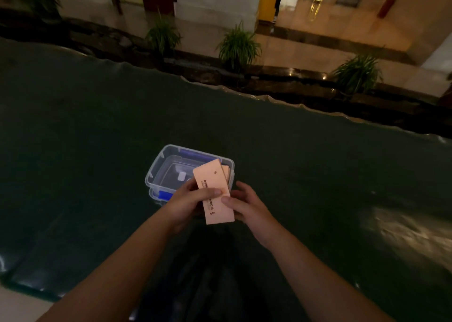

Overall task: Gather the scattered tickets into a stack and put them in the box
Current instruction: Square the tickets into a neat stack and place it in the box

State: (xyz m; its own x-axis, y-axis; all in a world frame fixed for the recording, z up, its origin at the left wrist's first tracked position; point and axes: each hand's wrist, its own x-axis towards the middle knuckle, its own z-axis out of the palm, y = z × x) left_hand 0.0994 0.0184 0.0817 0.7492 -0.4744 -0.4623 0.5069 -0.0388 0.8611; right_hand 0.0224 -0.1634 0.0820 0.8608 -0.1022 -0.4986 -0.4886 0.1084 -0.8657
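I am looking down at two bare hands that are holding the tickets (215, 194) together in one pink stack. The left hand (188, 201) is wrapping its thumb over the front of the stack and squeezing it. The right hand (244, 205) is pressing its thumb on the stack's right edge, with its fingers curling behind (I cannot see those fingertips well).

The stack is standing up in the air with its long side pointing away from me, toward the box (171, 174). The box is sitting open on the dark table (318, 174), just past the hands and a bit to the left. The top of the stack is already hanging over the box's near right corner.

I think the next move is going to be short: tipping the stack forward and left and laying it flat inside. The left hand is nearer the box. I am seeing no loose tickets on the table.
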